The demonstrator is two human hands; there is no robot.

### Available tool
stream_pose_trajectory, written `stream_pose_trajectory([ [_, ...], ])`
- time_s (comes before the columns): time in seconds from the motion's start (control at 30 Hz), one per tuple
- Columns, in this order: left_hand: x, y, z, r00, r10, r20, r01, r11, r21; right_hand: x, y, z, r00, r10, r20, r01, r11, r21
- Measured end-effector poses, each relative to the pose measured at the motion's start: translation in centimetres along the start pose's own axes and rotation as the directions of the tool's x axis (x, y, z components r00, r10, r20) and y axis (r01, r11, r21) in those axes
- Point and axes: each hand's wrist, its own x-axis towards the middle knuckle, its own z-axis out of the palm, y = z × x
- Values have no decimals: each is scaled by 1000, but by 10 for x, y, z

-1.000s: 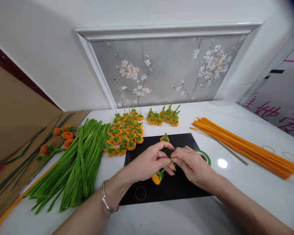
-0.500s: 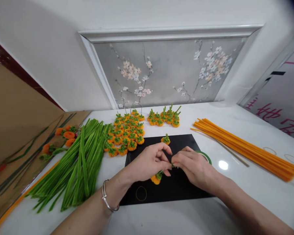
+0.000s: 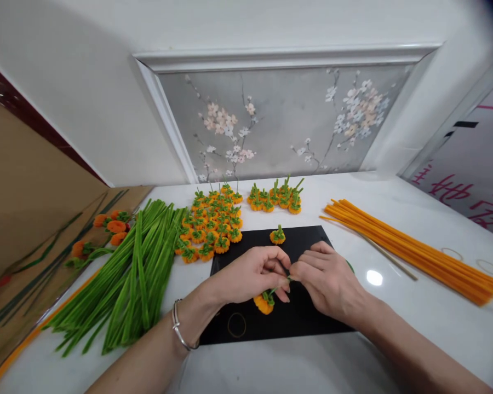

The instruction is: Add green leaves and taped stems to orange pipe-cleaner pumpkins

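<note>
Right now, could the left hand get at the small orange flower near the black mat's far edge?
Probably yes: the lone flower sits uncovered just beyond the left hand, though that hand seems busy pinching the stem of another flower.

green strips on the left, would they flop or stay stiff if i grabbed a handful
The green strips would probably stay fairly stiff, since most lie nearly straight. They look light for their length, being so thin. Their near ends fan out loosely, so a handful may splay rather than lift as one.
</note>
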Motion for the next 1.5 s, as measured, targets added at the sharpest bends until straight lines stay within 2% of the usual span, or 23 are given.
stream_pose_trajectory([
  [0.1,-3,7,-2,997,46,-56,-41,995,94,0,2,0,999,52,-14,-52,999,12],
  [0.27,-16,29,-19,956,169,-239,-88,944,318,0,7,-4,955,277,-108,-271,960,69],
  [0.33,-19,37,-30,895,254,-367,-116,926,359,-2,8,-4,935,313,-165,-299,948,106],
  [0.4,-18,45,-44,797,341,-499,-152,912,380,-4,8,-4,934,304,-188,-281,950,138],
  [0.6,6,74,-91,582,530,-617,-230,835,500,-9,6,0,967,190,-169,-169,977,132],
  [0.63,12,76,-99,574,528,-626,-211,834,510,-10,5,1,976,159,-151,-140,982,124],
  [0.77,36,77,-121,607,476,-636,-126,848,515,-9,0,3,994,86,-60,-80,992,98],
  [0.9,52,67,-135,700,390,-598,-12,844,536,-8,-3,5,999,35,-24,-33,996,84],
  [1.03,62,60,-150,779,332,-532,91,780,619,-8,-3,7,1000,-7,3,6,998,55],
  [1.23,72,54,-171,801,332,-498,222,609,762,-10,-2,8,997,6,82,-12,997,76],
  [1.5,71,44,-179,855,231,-464,347,410,844,-11,-1,10,990,10,141,-22,996,84],
])
